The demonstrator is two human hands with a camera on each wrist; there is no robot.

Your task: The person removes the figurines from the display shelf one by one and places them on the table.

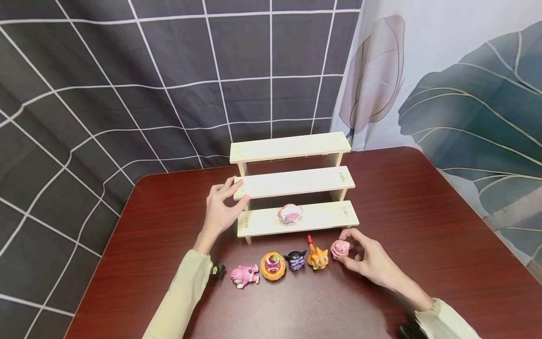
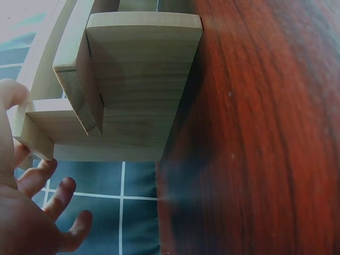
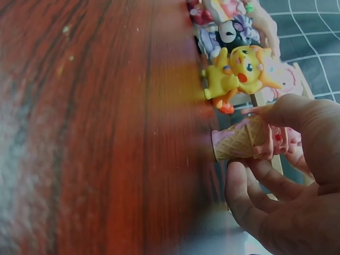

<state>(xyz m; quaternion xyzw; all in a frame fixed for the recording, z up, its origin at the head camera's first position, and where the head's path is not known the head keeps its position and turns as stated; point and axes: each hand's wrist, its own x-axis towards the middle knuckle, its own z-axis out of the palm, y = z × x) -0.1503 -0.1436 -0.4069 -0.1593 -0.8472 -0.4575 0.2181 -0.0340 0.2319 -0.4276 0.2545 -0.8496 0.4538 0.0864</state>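
A three-step wooden display shelf (image 1: pixel 292 181) stands on the table. At the left end of its middle step, my left hand (image 1: pixel 222 207) pinches the board edge between thumb and fingers; the left wrist view shows the other fingers spread beside the board end (image 2: pixel 34 135). My right hand (image 1: pixel 370 259) holds a pink ice-cream-cone figurine (image 1: pixel 340 249) between thumb and fingers. In the right wrist view its waffle cone (image 3: pixel 241 141) shows, with the pink top partly hidden by fingers. A white-and-pink figurine (image 1: pixel 290 214) sits on the lowest step.
In front of the shelf runs a row of toys: an orange figurine with a red-tipped tail (image 1: pixel 318 258), a black-and-purple one (image 1: pixel 295 260), a round orange one (image 1: pixel 273 266), a pink one (image 1: pixel 244 276) and a dark one (image 1: pixel 218 270) partly behind the left sleeve. Curtains hang behind the table (image 1: pixel 169 197).
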